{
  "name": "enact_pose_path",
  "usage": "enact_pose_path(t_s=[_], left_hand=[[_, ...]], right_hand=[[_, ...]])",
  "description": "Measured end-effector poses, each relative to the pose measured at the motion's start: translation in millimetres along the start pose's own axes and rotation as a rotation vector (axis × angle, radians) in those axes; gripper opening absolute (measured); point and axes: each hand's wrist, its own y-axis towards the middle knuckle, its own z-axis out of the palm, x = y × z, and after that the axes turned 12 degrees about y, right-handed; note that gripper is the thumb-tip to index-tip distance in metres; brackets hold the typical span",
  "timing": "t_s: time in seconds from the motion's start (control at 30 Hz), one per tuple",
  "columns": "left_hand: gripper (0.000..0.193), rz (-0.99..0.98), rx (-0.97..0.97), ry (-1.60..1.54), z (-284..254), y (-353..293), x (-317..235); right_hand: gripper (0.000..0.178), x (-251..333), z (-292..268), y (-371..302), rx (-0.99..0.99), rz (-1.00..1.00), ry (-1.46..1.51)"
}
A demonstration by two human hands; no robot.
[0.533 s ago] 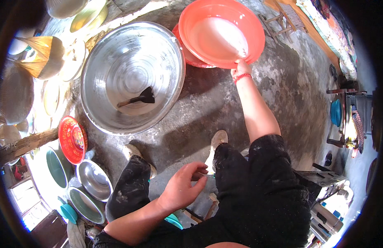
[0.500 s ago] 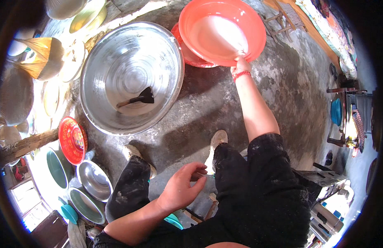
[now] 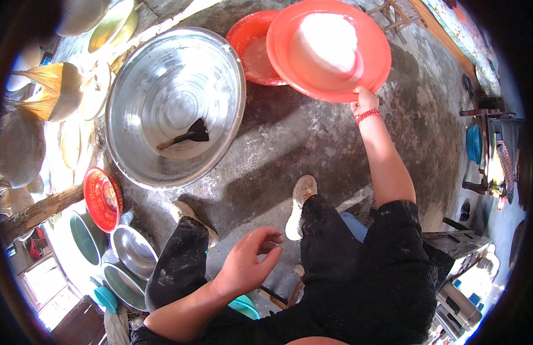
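My right hand (image 3: 365, 100), arm stretched out, grips the near rim of a red plastic basin (image 3: 283, 54). A bright white patch (image 3: 324, 43) shows inside it; glare hides whether that is powder or liquid. Partly beneath this basin lies a second red basin (image 3: 239, 39) with a whitish bottom. To their left stands a large metal basin (image 3: 163, 109), holding a black flat-bladed brush or scraper (image 3: 194, 132) with a wooden handle. My left hand (image 3: 250, 259) hangs over my lap, empty, its fingers loosely curved and thumb apart.
Along the left are a patterned red basin (image 3: 102, 200), a small metal basin (image 3: 134, 251), green basins (image 3: 82, 238) and a wooden log (image 3: 45, 211). Fan-like brown tools (image 3: 62, 92) sit above them. My shoes (image 3: 303, 192) rest on the concrete floor; a wooden chair (image 3: 395, 20) stands far right.
My right hand has shifted right with the red basin, uncovering more of the second red basin. The white patch inside looks larger and brighter. My left hand has barely moved.
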Motion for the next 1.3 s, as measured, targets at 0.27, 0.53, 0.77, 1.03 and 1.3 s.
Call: enact_pose_path(t_s=[0.27,0.53,0.77,1.03,1.3], left_hand=[[0.034,-0.070,0.043,-0.071,0,4,7],[0.034,-0.076,0.060,-0.089,-3,2,5],[0.034,-0.074,0.059,-0.136,-3,-2,9],[0.034,-0.104,0.067,-0.127,-3,0,6],[0.033,-0.098,0.051,-0.131,-4,-2,9]], right_hand=[[0.020,-38,55,-6,0.125,0.088,0.157],[0.017,-9,46,-7,0.002,0.036,0.142],[0.013,-47,28,-43,0.105,0.045,0.015],[0.015,-38,57,-4,0.129,0.136,0.259],[0.020,-34,-20,-40,0.159,-0.095,0.056]])
